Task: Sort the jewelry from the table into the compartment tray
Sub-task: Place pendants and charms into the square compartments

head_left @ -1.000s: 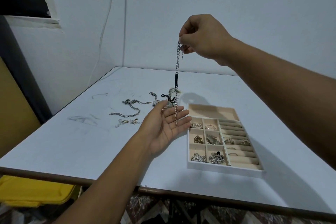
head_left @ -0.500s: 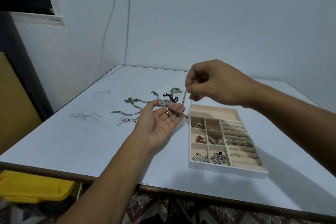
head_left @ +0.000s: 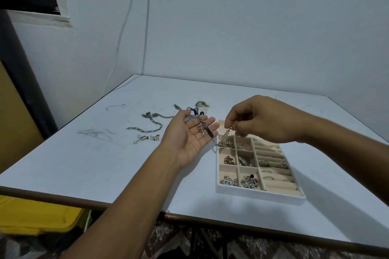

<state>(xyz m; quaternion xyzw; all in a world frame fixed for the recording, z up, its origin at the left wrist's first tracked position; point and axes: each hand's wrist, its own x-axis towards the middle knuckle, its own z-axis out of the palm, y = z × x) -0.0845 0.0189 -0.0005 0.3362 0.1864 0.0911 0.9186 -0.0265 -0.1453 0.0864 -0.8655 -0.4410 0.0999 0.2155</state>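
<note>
My left hand (head_left: 189, 136) lay palm up with loose, straight fingers, just left of the compartment tray (head_left: 261, 194) on the desk (head_left: 84, 164), and most of the bracelet (head_left: 203, 127) was heaped across the palm. My right hand (head_left: 259, 120) pinched the bracelet's other end above the tray's far-left compartments. The bracelet ran left to right between my hands, its slack sagging over the tray's left rim. Being nearer the compartments, the right hand, I judged, should lead it in. More chains (head_left: 151, 128) lay on the desk beyond my left hand.
</note>
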